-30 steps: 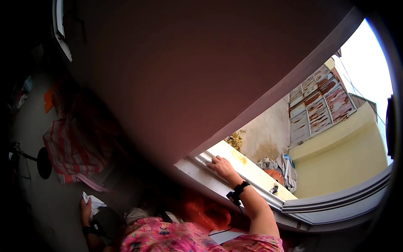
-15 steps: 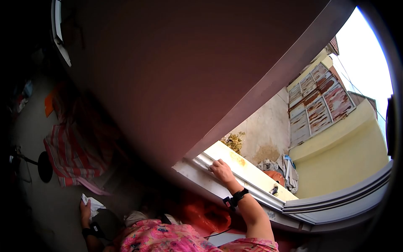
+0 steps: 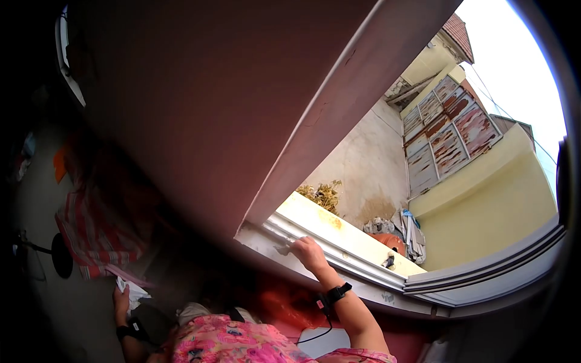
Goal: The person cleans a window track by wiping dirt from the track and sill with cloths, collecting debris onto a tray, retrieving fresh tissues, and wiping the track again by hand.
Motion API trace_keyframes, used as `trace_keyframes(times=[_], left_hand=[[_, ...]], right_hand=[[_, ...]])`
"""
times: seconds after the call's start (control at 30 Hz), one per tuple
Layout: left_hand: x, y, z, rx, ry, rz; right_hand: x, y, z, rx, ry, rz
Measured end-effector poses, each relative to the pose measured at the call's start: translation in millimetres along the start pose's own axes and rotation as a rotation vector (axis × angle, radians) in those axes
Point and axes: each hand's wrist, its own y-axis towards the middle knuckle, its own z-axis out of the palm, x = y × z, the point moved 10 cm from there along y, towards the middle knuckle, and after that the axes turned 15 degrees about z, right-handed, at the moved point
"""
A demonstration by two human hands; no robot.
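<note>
My right hand (image 3: 310, 254) is closed, its fingertips down on the inner ledge of the white window sill (image 3: 387, 294), beside the sliding track (image 3: 357, 261). A small greyish patch shows at the fingertips; whether it is something pinched there or a mark on the ledge, I cannot make out. Low on the left, my left hand (image 3: 121, 300) grips a crumpled white cloth (image 3: 137, 293), perhaps paper, held away from the sill. Both wrists wear black straps with small devices.
A reddish wall (image 3: 200, 121) rises left of the open window. Outside are a dry plant (image 3: 324, 195), an orange object (image 3: 390, 242) and a rusty gate (image 3: 451, 130). A red striped cloth (image 3: 100, 233) lies at left near a dark round disc (image 3: 62, 255). Red plastic (image 3: 281, 305) lies below the sill.
My right hand has shifted from the window track onto the inner ledge, nearer to me. The view has turned slightly, showing more of the yard. My left hand still holds the white cloth.
</note>
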Motion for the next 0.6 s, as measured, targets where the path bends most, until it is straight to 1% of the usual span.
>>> trace_keyframes(times=[0.07, 0.1, 0.13, 0.2, 0.27, 0.33, 0.37, 0.43, 0.47, 0.5, 0.57, 0.6], left_hand=[[-5, 0, 0, 0.024, 0.03, -0.008], [-6, 2, 1, 0.041, 0.057, -0.014], [-3, 3, 1, 0.039, 0.057, -0.013], [2, 5, 0, 0.011, 0.058, 0.062], [-18, 1, -1, 0.02, 0.07, 0.044], [-25, -1, -2, 0.023, 0.084, 0.026], [-22, -2, -3, 0.016, 0.091, 0.012], [-16, -3, -4, 0.012, 0.099, 0.009], [-8, -3, -3, 0.02, 0.036, 0.017], [1, -2, -1, 0.029, -0.027, 0.026], [33, -2, 0, 0.036, -0.059, 0.024], [44, 1, 1, 0.031, -0.089, 0.008]], right_hand=[[-5, 2, -22, -0.088, 0.014, 0.081], [-6, 2, -29, -0.164, -0.009, 0.034], [-8, 5, -28, -0.166, -0.008, 0.033], [-9, 8, -31, -0.222, -0.043, 0.004], [-10, 12, -26, -0.246, -0.102, -0.034], [-7, 18, -10, -0.204, -0.179, -0.098], [-8, 21, -8, -0.206, -0.178, -0.097], [-4, 28, 8, -0.089, -0.316, -0.164], [-6, 30, 8, -0.097, -0.319, -0.153], [-3, 29, 14, -0.051, -0.345, -0.202], [1, 29, 26, 0.035, -0.438, -0.263], [1, 30, 25, 0.026, -0.441, -0.249]])
